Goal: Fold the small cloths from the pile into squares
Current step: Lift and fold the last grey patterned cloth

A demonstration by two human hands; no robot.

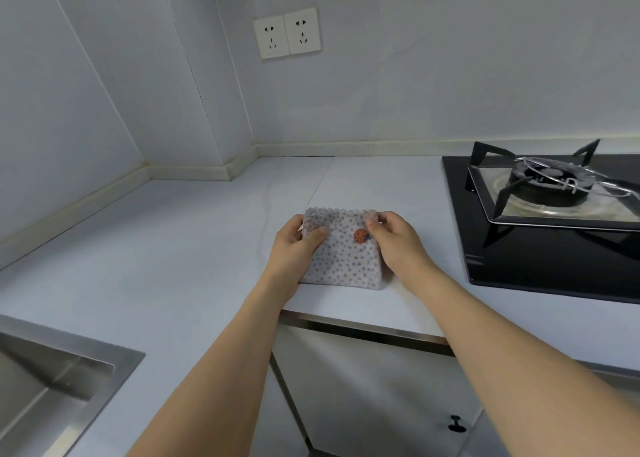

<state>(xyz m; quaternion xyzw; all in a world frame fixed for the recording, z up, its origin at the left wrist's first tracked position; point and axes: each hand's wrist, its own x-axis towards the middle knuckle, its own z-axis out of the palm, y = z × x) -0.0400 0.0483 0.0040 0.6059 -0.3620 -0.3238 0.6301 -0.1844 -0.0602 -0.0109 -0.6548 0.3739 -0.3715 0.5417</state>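
The left hand's fingers (317, 232) curl over the top left corner of the small cloth (341, 259), thumb on top and the rest tucked behind the edge, so the left hand (294, 245) grips that corner. The right hand's fingers (375, 221) pinch the top right corner in the same way, and the right hand (394, 238) covers part of the cloth's right side. Both grips sit on the far, zigzag-cut edge, which stands slightly off the surface (173, 248), while the near edge rests flat between the two wrists.

The cloth itself lies on the surface between the hands, near its front lip, already doubled into a roughly square, slightly tapered shape; its dotted print carries one orange-red round motif (360, 236) just beside the right fingertips. No pile of other cloths shows in this view.

The likely fault from here is a skewed fold. If one hand travels further than the other, the layers would slide and the corners would not meet, leaving a trapezoid, not a square. The fabric looks thin and limp, so a loose pinch could let the inner layer drop out.

Further out, a gas hob (547, 193) sits well apart to the right, a steel sink (52, 380) at the lower left, and a double wall socket (287, 34) on the wall behind.
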